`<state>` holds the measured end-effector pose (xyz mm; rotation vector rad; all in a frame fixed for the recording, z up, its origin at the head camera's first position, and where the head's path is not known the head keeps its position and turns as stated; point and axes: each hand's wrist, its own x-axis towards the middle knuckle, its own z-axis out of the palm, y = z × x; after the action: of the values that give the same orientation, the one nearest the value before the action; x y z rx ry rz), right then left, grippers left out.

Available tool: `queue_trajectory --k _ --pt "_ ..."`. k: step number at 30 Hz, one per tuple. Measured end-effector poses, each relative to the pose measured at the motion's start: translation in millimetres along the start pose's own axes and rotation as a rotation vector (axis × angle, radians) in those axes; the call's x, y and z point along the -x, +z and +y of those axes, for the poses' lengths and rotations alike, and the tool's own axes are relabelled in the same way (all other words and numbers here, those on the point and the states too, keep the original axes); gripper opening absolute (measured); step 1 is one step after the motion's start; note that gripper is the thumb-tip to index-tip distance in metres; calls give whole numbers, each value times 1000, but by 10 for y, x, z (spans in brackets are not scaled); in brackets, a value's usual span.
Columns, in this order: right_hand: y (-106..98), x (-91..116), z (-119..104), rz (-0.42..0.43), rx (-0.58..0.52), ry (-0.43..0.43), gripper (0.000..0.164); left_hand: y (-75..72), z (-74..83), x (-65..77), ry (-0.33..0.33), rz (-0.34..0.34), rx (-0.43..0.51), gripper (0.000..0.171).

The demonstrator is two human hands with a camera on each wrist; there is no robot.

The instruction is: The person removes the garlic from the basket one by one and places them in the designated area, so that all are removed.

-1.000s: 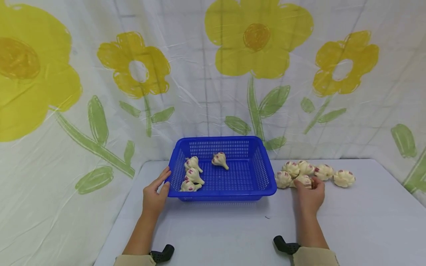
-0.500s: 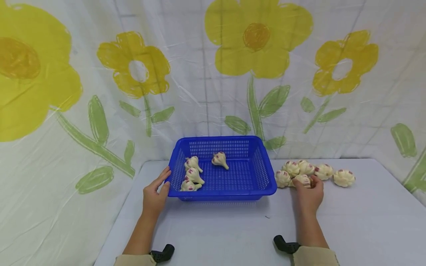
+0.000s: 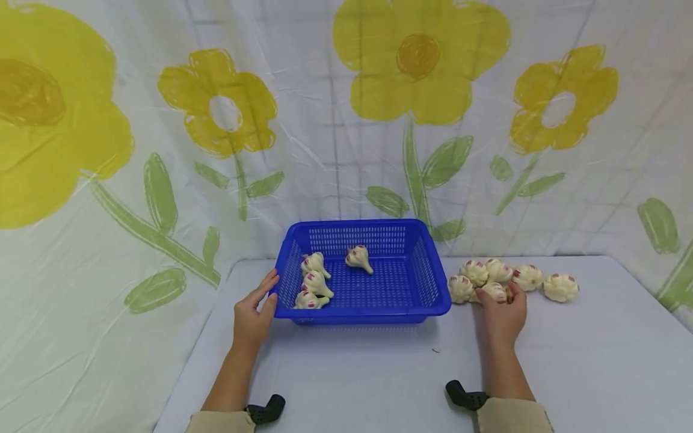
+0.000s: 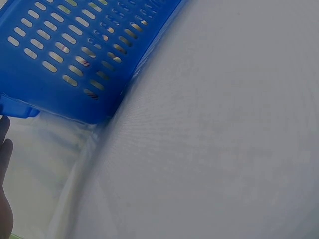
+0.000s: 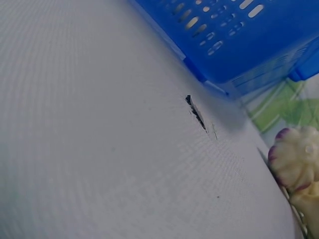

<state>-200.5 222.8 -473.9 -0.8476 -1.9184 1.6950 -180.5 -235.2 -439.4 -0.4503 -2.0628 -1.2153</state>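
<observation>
My left hand (image 3: 253, 319) rests against the left side of a blue plastic basket (image 3: 363, 313), fingers fairly straight along the rim and thumb near the front corner. In the left wrist view only part of that hand (image 4: 5, 169) shows, beside the basket's slotted wall (image 4: 55, 55). Between thumb and fingers, my right hand (image 3: 506, 322) holds a garlic bulb (image 3: 495, 291), white with purple marks, low at the table to the right of the basket. Its stem end is partly hidden by the hand. Several more bulbs (image 3: 498, 270) lie close around it.
Inside the basket, three garlic bulbs (image 3: 315, 282) line the left side and another bulb (image 3: 358, 258) lies near the back. A white cloth covers the table (image 3: 373, 373), with a small dark mark (image 3: 435, 350) on it. A flowered curtain (image 3: 308, 180) hangs close behind.
</observation>
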Motion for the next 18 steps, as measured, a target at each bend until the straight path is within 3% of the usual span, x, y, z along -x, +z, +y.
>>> queue_trajectory --k 6,18 --pt "8 -15 -6 12 -3 -17 80 17 -64 -3 7 9 -1 32" --pt "6 5 -7 6 -4 -19 80 9 13 -9 14 17 -13 31"
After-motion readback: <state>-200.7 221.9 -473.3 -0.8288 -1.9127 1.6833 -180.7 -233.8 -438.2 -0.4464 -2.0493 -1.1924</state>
